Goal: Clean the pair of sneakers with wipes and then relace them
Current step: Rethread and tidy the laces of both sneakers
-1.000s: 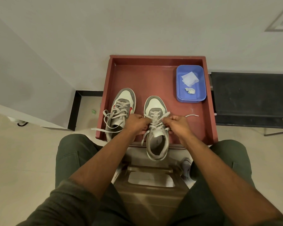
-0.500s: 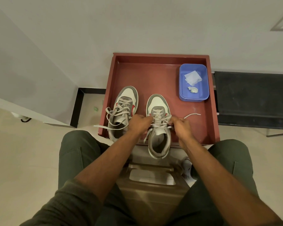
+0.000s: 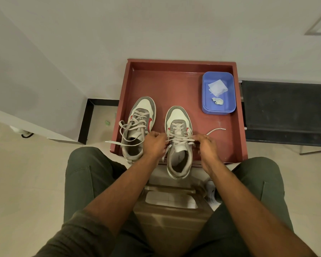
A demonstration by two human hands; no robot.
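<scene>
while the right sneaker (image 3: pixel 178 127) sits on the red tray (image 3: pixel 174 86), left hand (image 3: pixel 154 144) and right hand (image 3: pixel 206 145) each pinch its lace (image 3: pixel 216 130).

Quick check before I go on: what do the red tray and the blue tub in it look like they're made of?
Red tray: looks like painted wood or board, in a semi-gloss finish; a soft sheen runs along the far wall, and pale scuffs mark the floor. It could be coated metal; I cannot tell.
Blue tub: most likely moulded plastic, with rounded corners, a thin rim and even, smooth colour.
</scene>
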